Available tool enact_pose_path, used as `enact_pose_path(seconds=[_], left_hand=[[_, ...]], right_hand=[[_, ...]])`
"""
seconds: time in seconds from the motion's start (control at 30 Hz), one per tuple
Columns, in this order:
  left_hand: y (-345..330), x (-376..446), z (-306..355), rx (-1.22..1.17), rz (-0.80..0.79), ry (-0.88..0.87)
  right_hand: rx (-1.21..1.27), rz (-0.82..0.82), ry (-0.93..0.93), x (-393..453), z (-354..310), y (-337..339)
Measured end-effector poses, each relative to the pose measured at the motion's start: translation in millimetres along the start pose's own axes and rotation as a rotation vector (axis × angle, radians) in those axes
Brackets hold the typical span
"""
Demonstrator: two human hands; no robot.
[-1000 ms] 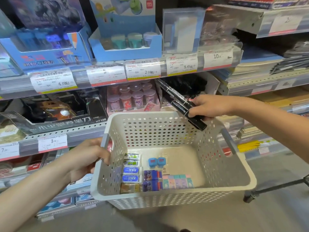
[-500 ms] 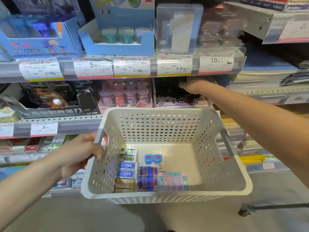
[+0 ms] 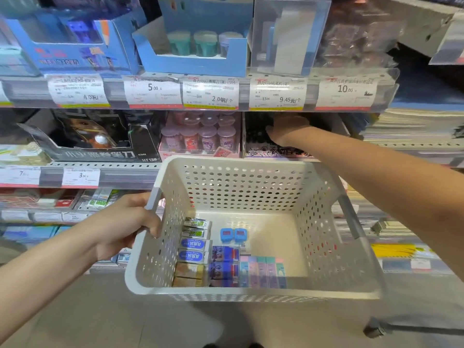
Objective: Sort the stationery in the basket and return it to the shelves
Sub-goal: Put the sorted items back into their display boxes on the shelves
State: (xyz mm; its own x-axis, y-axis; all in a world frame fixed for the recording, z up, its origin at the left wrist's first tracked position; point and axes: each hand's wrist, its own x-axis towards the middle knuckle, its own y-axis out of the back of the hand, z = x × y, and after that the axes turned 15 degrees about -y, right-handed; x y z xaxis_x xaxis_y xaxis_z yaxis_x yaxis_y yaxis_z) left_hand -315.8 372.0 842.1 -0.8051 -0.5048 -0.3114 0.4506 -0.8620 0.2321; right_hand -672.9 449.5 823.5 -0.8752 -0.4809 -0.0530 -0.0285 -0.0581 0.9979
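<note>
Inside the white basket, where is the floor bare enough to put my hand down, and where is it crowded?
The basket floor is bare on its right half, between the pastel erasers and the right wall, and along the back wall behind the two blue sharpeners. The front-left corner is crowded: boxed erasers stacked beside the left wall, near the left hand.

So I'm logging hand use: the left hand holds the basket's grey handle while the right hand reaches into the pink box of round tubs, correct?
Not quite. The head view shows the right hand in the box of black pens, beside the pink box. The left hand does hold the basket's grey handle.
</note>
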Motion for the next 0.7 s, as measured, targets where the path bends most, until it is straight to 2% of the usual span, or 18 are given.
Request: enact_pose_path(seconds=[0.13,0.33,0.53,0.6,0.7], left_hand=[[0.8,-1.1,-0.4,-0.015,0.003,0.012],[3.4,-2.1,-2.4,-0.007,0.025,0.019],[7.9,-4.9,-1.4,-0.003,0.013,0.009],[10.2,-6.2,-0.8,0.005,0.012,0.007],[15.8,-6.1,-2.1,0.015,0.004,0.01]], right_hand=[[0.01,-0.051,0.058,-7.0,2.8,1.7],[0.044,0.1,0.126,-4.6,0.8,-2.4],[-0.052,0.05,0.183,1.5,7.5,-6.2],[-0.01,0.031,0.179,-2.8,10.3,-5.1],[0.138,0.131,0.181,-21.4,15.9,3.7]])
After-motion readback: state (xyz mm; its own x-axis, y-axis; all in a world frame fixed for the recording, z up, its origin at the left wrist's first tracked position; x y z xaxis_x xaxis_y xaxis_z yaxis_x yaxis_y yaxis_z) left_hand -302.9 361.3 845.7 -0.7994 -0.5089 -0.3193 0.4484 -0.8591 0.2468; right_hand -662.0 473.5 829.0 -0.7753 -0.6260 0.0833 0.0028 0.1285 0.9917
